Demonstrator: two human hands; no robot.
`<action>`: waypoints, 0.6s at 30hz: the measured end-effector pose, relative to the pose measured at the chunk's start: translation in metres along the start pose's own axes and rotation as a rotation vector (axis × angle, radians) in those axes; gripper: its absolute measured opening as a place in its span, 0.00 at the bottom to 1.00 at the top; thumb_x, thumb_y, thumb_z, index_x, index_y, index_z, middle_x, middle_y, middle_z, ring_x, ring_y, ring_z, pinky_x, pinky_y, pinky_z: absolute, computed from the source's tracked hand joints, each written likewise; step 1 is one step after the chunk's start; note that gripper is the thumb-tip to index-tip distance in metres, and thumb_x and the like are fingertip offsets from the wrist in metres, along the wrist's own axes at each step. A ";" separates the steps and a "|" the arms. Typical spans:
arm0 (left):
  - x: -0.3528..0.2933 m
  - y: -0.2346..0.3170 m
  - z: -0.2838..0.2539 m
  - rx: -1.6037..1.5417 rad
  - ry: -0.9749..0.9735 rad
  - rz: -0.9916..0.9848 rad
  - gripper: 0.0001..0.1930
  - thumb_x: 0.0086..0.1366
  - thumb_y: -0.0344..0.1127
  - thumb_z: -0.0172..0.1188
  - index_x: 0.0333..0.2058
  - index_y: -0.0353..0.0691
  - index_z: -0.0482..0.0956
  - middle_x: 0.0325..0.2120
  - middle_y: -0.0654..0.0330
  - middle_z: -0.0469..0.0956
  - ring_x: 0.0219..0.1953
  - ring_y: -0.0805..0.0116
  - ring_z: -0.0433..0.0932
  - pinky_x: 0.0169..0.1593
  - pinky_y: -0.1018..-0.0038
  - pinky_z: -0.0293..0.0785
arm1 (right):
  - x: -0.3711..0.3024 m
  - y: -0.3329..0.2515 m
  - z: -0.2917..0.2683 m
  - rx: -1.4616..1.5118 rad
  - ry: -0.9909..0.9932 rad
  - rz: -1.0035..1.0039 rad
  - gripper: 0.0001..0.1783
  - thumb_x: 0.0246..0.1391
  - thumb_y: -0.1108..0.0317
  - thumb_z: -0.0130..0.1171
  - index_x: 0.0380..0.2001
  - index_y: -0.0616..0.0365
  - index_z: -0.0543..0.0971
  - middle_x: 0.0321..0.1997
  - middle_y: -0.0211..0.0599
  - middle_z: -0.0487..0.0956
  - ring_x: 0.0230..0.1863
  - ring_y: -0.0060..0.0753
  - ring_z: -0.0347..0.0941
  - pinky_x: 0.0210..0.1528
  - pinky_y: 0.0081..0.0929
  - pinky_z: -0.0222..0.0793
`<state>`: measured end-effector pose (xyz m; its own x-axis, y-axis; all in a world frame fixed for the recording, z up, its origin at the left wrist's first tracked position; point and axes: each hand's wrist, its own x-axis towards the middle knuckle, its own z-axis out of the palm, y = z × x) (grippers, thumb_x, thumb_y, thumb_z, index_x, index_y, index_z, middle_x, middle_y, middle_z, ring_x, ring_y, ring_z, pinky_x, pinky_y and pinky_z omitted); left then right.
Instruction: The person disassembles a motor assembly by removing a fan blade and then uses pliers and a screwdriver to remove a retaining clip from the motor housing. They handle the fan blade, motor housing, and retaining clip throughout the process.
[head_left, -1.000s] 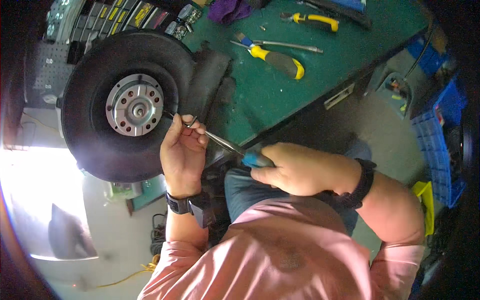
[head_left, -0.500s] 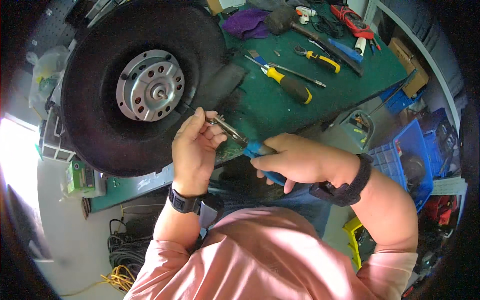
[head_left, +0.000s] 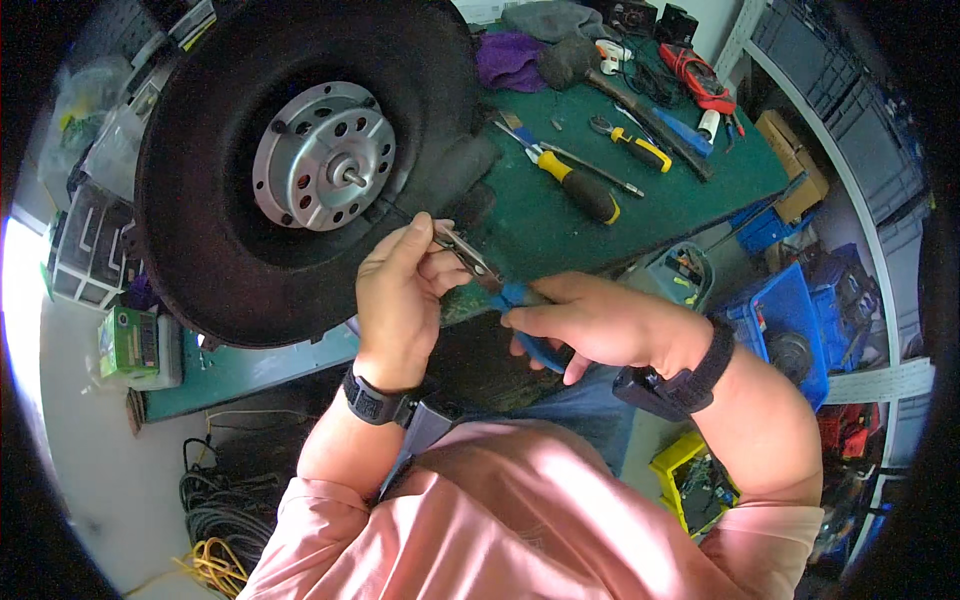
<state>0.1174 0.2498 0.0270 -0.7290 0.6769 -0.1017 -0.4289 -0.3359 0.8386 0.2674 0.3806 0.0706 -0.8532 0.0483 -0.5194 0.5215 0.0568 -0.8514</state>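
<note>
My right hand [head_left: 590, 322] grips the blue handles of a pair of pliers [head_left: 500, 285], whose metal jaws point up and left. My left hand [head_left: 400, 290] pinches a thin dark wire [head_left: 400, 213] at the jaw tips, fingers closed around it. The wire runs toward a large black tyre [head_left: 210, 250] with a silver perforated hub [head_left: 322, 155], which lies partly on the green workbench [head_left: 680, 200] right above my hands.
On the bench lie a yellow-and-black screwdriver [head_left: 575, 185], a smaller yellow-handled tool [head_left: 640, 152], a hammer [head_left: 640, 112], a purple cloth [head_left: 508, 62] and a red meter [head_left: 698, 75]. Blue bins [head_left: 790, 320] stand on the right. Coiled cables [head_left: 215, 520] lie on the floor at lower left.
The view has shifted, so the tyre and bench now sit larger and further right. Both hands stay together on the pliers and wire, now slightly lower relative to the hub.
</note>
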 end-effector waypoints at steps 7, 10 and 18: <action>0.002 -0.001 0.002 0.006 0.053 0.010 0.15 0.67 0.38 0.55 0.37 0.28 0.77 0.25 0.58 0.76 0.23 0.71 0.78 0.27 0.77 0.79 | -0.003 -0.013 -0.002 -0.093 0.046 0.009 0.23 0.58 0.50 0.51 0.29 0.65 0.74 0.25 0.39 0.75 0.23 0.31 0.73 0.18 0.27 0.69; 0.001 -0.001 0.003 -0.011 0.053 0.022 0.15 0.66 0.38 0.56 0.37 0.27 0.77 0.26 0.57 0.77 0.23 0.70 0.79 0.27 0.77 0.80 | 0.001 -0.011 -0.005 -0.199 0.069 0.034 0.24 0.58 0.50 0.51 0.30 0.65 0.74 0.25 0.38 0.76 0.21 0.30 0.72 0.17 0.28 0.66; 0.000 0.001 0.005 -0.020 0.060 0.023 0.14 0.66 0.38 0.55 0.37 0.28 0.77 0.30 0.52 0.80 0.24 0.70 0.79 0.28 0.76 0.80 | 0.008 0.007 -0.003 -0.004 -0.041 -0.136 0.20 0.58 0.52 0.54 0.39 0.60 0.72 0.29 0.31 0.75 0.25 0.23 0.71 0.22 0.23 0.66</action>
<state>0.1200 0.2528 0.0304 -0.7692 0.6286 -0.1149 -0.4219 -0.3646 0.8301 0.2637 0.3846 0.0609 -0.9159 -0.0009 -0.4015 0.4006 0.0638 -0.9140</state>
